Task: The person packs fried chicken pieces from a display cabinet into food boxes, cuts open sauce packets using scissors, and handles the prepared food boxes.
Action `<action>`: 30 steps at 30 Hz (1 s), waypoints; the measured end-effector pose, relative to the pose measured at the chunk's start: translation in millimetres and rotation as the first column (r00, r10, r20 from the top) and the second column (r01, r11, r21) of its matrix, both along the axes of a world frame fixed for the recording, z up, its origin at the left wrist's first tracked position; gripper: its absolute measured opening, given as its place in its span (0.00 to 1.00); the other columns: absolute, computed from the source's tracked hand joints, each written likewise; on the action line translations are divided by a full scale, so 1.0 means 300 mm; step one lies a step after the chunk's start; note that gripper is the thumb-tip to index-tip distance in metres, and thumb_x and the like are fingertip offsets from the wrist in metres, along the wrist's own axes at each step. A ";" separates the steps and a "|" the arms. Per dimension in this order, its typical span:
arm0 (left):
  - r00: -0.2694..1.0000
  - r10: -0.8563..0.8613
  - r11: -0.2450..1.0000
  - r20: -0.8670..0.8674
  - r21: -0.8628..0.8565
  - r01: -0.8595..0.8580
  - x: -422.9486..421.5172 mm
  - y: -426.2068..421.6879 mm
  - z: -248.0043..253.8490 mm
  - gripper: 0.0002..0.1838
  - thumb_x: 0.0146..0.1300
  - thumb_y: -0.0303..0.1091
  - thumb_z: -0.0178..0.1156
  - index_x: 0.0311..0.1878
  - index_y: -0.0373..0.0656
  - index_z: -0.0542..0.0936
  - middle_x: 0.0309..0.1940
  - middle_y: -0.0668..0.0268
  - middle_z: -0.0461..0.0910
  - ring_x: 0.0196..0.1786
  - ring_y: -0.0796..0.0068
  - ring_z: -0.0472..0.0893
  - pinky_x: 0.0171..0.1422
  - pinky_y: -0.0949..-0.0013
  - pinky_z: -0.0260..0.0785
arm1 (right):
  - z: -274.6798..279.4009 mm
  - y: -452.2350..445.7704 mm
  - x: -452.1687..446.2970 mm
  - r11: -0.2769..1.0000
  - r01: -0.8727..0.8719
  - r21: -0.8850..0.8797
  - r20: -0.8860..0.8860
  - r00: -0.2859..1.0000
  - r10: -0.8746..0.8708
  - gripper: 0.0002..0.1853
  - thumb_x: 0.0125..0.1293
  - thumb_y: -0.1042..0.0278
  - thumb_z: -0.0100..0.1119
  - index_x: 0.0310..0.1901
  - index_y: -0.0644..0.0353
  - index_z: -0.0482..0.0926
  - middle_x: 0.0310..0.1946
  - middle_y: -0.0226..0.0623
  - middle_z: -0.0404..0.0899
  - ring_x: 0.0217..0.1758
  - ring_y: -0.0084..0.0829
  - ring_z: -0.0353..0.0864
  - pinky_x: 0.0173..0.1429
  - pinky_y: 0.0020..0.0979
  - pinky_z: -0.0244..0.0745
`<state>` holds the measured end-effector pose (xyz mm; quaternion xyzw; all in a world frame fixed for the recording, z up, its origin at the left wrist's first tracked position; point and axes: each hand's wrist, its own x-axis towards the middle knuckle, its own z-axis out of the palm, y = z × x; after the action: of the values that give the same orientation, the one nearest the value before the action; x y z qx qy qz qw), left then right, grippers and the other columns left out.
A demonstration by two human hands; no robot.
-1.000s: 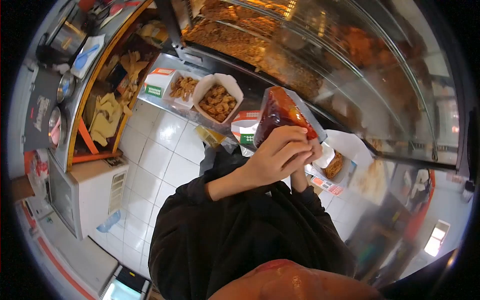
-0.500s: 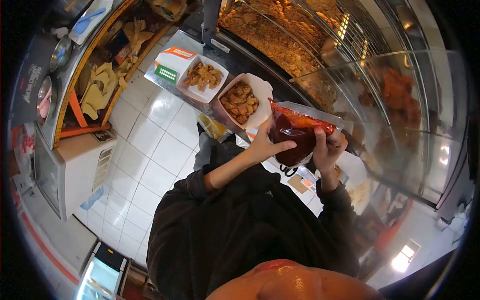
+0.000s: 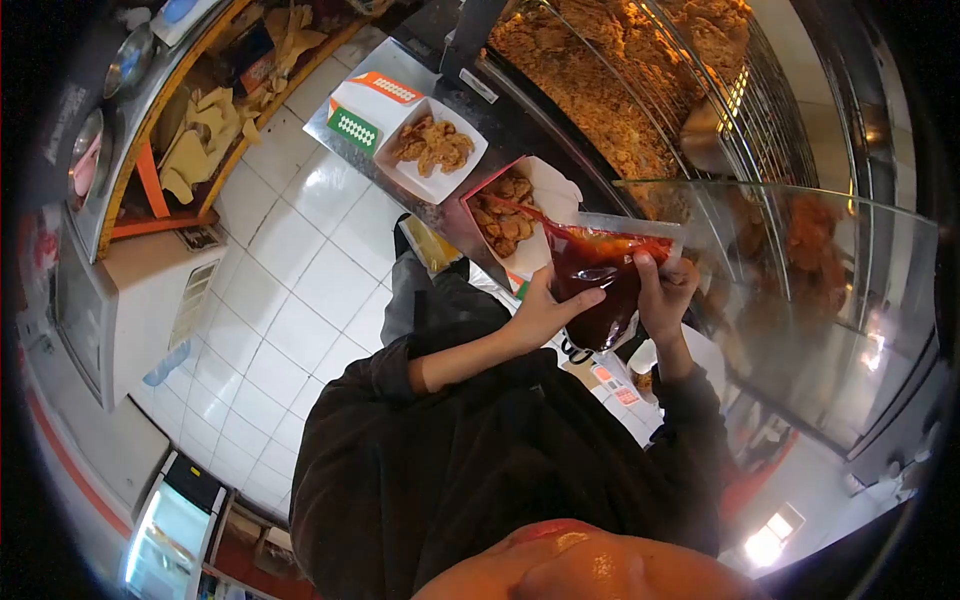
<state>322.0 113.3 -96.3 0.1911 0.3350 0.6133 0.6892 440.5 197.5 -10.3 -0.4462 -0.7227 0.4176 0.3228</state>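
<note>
Glossy clear plastic (crinkled) makes the sauce bag (image 3: 598,295); tiles (image 3: 335,280) shine.

Narrow gap between left box (image 3: 430,187) and middle box (image 3: 556,190), glass pane (image 3: 790,320) seemingly near right hand (image 3: 665,290)

No text can be read: the marks on the white box's (image 3: 368,107) orange (image 3: 387,87) and green patches (image 3: 352,130) are too small.

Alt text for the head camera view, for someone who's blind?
Left hand and right hand hold a clear bag of dark red sauce, its corner over an open box of fried pieces; another box of them sits nearby.
</note>
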 end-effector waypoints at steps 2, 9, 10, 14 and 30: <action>0.994 -0.004 1.000 0.106 0.015 0.002 0.007 -0.009 0.007 0.26 0.58 0.33 0.65 0.56 0.35 0.68 0.50 0.61 0.75 0.53 0.74 0.74 0.60 0.68 0.66 | -0.004 -0.007 0.010 1.000 -0.006 -0.006 0.001 1.000 0.006 0.06 0.63 0.74 0.59 0.34 0.68 0.81 0.27 0.31 0.82 0.29 0.16 0.74 0.35 0.20 0.68; 0.988 -0.068 0.997 0.142 0.033 0.064 0.065 -0.063 -0.006 0.25 0.58 0.30 0.64 0.57 0.35 0.67 0.52 0.61 0.75 0.55 0.72 0.74 0.62 0.69 0.64 | 0.001 -0.084 0.081 0.991 0.054 -0.119 0.016 0.998 -0.053 0.07 0.64 0.74 0.57 0.36 0.69 0.81 0.30 0.33 0.82 0.30 0.18 0.76 0.35 0.20 0.70; 0.987 -0.069 0.997 0.143 0.033 0.065 0.069 -0.062 -0.011 0.25 0.58 0.30 0.64 0.57 0.35 0.67 0.52 0.61 0.75 0.55 0.72 0.74 0.62 0.69 0.64 | -0.007 -0.087 0.093 0.996 0.051 -0.072 0.037 0.998 -0.048 0.07 0.64 0.74 0.57 0.36 0.69 0.81 0.30 0.33 0.82 0.30 0.18 0.76 0.35 0.20 0.71; 0.985 -0.099 0.994 0.140 0.067 0.091 0.072 -0.049 -0.016 0.27 0.57 0.31 0.65 0.58 0.35 0.67 0.52 0.61 0.75 0.55 0.73 0.73 0.62 0.68 0.65 | 0.009 -0.084 0.094 0.999 0.031 -0.016 0.036 0.999 -0.031 0.07 0.64 0.73 0.57 0.35 0.69 0.80 0.29 0.33 0.81 0.30 0.18 0.75 0.35 0.20 0.70; 0.985 -0.170 0.977 0.022 0.135 0.165 0.040 0.032 -0.090 0.39 0.51 0.36 0.70 0.63 0.37 0.60 0.57 0.59 0.68 0.62 0.69 0.67 0.68 0.64 0.57 | -0.031 -0.034 0.107 0.996 0.079 0.029 -0.103 0.992 -0.076 0.09 0.64 0.70 0.59 0.34 0.69 0.80 0.26 0.29 0.79 0.27 0.16 0.72 0.32 0.20 0.67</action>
<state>333.9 123.0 -123.2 0.2536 0.2646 0.5771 0.7298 472.7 187.2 -19.6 -0.4467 -0.6941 0.4151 0.3825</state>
